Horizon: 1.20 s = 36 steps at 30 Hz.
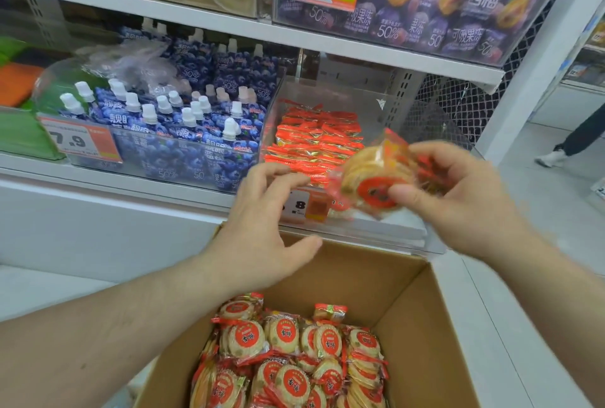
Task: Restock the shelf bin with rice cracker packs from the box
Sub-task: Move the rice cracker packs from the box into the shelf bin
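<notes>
Head view: one white metal shelving unit (229,31) fills the upper frame, two shelf levels visible. One open brown cardboard box (422,325) sits low and centre, below the shelf edge, holding a heap of round rice cracker packs in clear wrap with red circular labels (288,352); too many and too overlapped to count, roughly a dozen faces show. One clear plastic shelf bin (370,96) on the lower shelf, right of centre, partly filled with the same packs stacked on edge (314,142), red crimped ends facing out. Left of it, one clear bin of blue blueberry jelly pouches with white caps (183,119); above right, one clear bin of purple plum jelly pouches (442,8). Four orange-and-white price tags visible, one partly hidden behind the left hand. Two bare hands. Right hand (458,191) pinches one rice cracker pack (376,178) between thumb and curled fingers, held in the air in front of the shelf bin, above the box; pack is motion-blurred, pale round crackers and red label visible. Left hand (262,227) hovers above the box's far edge, fingers loosely bent and spread, holding nothing.
</notes>
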Tool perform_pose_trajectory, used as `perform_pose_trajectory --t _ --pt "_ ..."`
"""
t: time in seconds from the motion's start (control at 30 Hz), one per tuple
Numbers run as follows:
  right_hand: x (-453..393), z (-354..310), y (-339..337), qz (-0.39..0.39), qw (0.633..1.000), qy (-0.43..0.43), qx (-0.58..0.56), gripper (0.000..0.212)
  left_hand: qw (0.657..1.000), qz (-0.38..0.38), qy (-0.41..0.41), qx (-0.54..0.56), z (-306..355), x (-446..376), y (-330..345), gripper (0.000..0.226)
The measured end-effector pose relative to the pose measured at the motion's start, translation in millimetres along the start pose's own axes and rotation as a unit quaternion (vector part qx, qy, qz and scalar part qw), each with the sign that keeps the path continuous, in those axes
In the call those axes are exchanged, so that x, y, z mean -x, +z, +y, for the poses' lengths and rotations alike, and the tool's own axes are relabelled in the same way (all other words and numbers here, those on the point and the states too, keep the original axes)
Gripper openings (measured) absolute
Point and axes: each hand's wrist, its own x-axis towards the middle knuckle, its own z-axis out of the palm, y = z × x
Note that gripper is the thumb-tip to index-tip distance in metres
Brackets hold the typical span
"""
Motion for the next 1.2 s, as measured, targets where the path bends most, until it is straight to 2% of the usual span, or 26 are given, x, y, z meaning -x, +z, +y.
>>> perform_pose_trajectory --t 0.1,0.2,0.27,0.37,0.47,0.53,0.6,0.7,0.8,1.07,1.2 --pt "-23.8 5.2 -24.8 0.035 0.988 -0.060 0.136 0.039 0.992 0.032 -0.003 -0.126 -8.6 -4.9 -0.6 0.081" --pt "-41.9 12.3 -28.1 -0.019 0.966 -0.064 0.250 0.040 0.987 -0.010 -0.051 -0.151 -13.1 -7.4 2.7 0.088" --pt "-51.8 15.3 -24.4 -0.074 0.956 -0.039 0.283 0.039 0.988 -0.024 -0.061 -0.140 -15.4 -7.7 3.6 0.091" --pt "-63.5 19.5 -14.0 -0.152 0.949 0.014 0.275 0.034 0.992 -0.018 -0.053 -0.111 -17.4 -6.8 5.3 0.092" --pt "-71.5 30.2 2.5 -0.199 0.940 0.070 0.268 0.039 0.994 -0.013 -0.052 -0.094 -18.9 -5.9 8.2 0.093" --pt "-73.6 36.2 13.7 -0.214 0.945 0.118 0.216 0.042 0.994 -0.011 -0.051 -0.091 -19.1 -5.7 9.7 0.092" --pt "-72.9 38.3 23.1 -0.231 0.949 0.165 0.141 0.034 0.994 -0.016 -0.058 -0.092 -18.5 -5.6 10.7 0.092" --pt "-73.8 38.0 30.3 -0.214 0.950 0.201 0.110 0.020 0.994 -0.022 -0.063 -0.092 -18.9 -5.5 11.7 0.092" --pt "-73.0 38.2 31.8 -0.179 0.952 0.224 0.106 0.019 0.994 -0.018 -0.055 -0.094 -20.4 -5.3 12.9 0.092" --pt "-70.0 34.9 35.2 -0.199 0.939 0.252 0.124 0.023 0.992 -0.021 -0.071 -0.100 -16.0 -5.5 16.1 0.092" --pt "-71.6 31.5 33.8 -0.214 0.930 0.265 0.139 0.011 0.990 -0.011 -0.073 -0.118 -12.8 -4.9 17.6 0.091"
